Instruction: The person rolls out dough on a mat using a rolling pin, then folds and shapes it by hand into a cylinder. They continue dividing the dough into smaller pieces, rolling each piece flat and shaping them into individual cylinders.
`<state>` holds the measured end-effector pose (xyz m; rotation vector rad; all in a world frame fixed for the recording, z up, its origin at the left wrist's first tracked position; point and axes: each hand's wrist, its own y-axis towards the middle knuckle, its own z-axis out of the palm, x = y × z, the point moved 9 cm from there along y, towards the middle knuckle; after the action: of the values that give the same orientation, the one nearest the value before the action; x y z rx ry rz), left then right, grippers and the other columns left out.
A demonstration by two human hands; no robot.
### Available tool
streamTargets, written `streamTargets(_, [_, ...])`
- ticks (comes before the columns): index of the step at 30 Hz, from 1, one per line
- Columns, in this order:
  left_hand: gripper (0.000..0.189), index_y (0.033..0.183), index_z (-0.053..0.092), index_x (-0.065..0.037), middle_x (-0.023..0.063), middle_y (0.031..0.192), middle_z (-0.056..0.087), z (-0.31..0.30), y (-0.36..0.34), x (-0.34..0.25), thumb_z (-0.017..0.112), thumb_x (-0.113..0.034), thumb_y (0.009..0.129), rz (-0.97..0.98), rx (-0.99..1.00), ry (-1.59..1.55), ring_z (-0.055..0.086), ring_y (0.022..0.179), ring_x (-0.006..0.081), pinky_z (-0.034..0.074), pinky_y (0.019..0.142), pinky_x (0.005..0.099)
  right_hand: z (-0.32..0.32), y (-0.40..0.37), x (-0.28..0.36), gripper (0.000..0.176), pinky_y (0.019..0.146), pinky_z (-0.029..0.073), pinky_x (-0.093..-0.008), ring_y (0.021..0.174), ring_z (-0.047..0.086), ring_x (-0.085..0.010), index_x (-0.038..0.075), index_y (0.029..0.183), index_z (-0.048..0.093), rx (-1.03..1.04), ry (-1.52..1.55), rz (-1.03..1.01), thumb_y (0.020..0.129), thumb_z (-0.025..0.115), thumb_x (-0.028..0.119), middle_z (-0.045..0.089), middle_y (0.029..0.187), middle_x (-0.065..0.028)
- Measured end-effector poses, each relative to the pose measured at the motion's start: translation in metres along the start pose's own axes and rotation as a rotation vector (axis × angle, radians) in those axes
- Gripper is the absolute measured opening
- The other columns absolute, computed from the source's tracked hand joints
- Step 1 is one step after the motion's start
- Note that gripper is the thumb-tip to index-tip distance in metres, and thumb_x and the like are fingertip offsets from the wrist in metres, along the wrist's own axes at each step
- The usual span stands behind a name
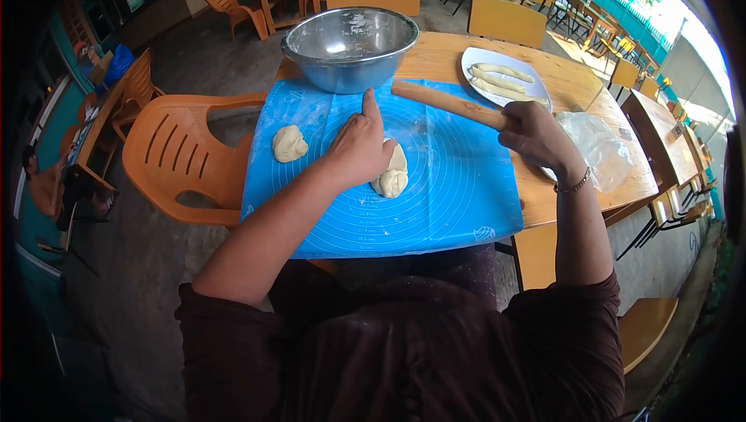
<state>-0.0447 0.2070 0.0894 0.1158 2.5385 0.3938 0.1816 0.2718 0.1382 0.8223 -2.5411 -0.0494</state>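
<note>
My right hand (538, 133) is wrapped round one end of a wooden rolling pin (447, 103), which points left above the blue mat (466, 189). Over the middle of the mat is my left hand (361, 150), its index finger stretched toward the steel bowl (350, 72) and its thumb apart. Beside and partly under that hand lies a piece of dough (392, 179). Another dough lump (290, 144) rests on the mat's left side. Several rolled dough strips (501, 80) are on a white plate (472, 55) beyond my right hand.
A clear plastic bag (597, 150) lies on the wooden table (575, 76) at the right. An orange chair (183, 154) stands against the left side. A person (48, 181) sits at the far left. More tables and chairs fill the background.
</note>
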Motion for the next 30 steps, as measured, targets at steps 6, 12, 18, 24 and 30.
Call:
streamTargets(6, [0.068,0.138,0.043,0.006,0.0239,0.125,0.060,0.031,0.017,0.029,0.071,-0.025,0.085,-0.201,0.451,0.280,0.058,0.118,0.0338,0.046,0.100,0.0378,-0.012,-0.024,-0.039,0.015,0.061,0.046,-0.0319,0.065,0.056,-0.0131,-0.004,0.092,0.066,-0.047,0.228,0.086,0.083,0.061,0.008,0.061,0.070,-0.0061])
streamTargets(12, [0.041,0.103,0.064,0.007,0.0206,0.104,0.068,0.025,0.020,0.016,0.075,-0.027,0.083,-0.169,0.457,0.117,0.067,0.093,0.0283,0.053,0.080,0.0371,-0.014,-0.048,-0.053,0.014,0.065,0.042,-0.0241,0.073,0.050,-0.0069,-0.003,0.094,0.063,-0.038,0.340,0.161,0.083,0.062,0.005,0.057,0.079,0.0003])
streamTargets(18, [0.030,0.110,0.053,0.009,0.0228,0.099,0.067,-0.002,-0.002,-0.013,0.067,-0.009,0.090,-0.330,0.319,-0.504,0.071,0.077,0.0224,0.057,0.054,0.0275,-0.017,-0.055,-0.048,0.017,0.064,0.041,-0.0216,0.074,0.049,-0.0043,-0.003,0.100,0.061,-0.075,0.533,0.058,0.083,0.061,0.003,0.056,0.083,0.0027])
streamTargets(24, [0.043,0.122,0.047,0.009,0.0223,0.106,0.065,0.007,-0.050,0.044,0.068,-0.010,0.089,-0.532,0.163,-0.380,0.072,0.081,0.0224,0.058,0.061,0.0310,0.004,-0.041,-0.036,0.018,0.059,0.043,-0.0325,0.062,0.051,-0.0130,-0.002,0.093,0.062,-0.105,0.390,0.006,0.082,0.066,0.011,0.055,0.068,-0.0045])
streamTargets(30, [0.020,0.099,0.064,-0.002,0.0078,0.088,0.060,-0.116,-0.091,-0.045,0.074,-0.008,0.083,0.128,-0.400,-0.141,0.054,0.073,0.0156,0.045,0.066,0.0272,0.016,-0.033,-0.025,0.015,0.059,0.044,-0.0354,0.059,0.054,-0.0193,-0.002,0.087,0.060,-0.045,0.288,0.052,0.081,0.066,0.011,0.057,0.065,-0.0099])
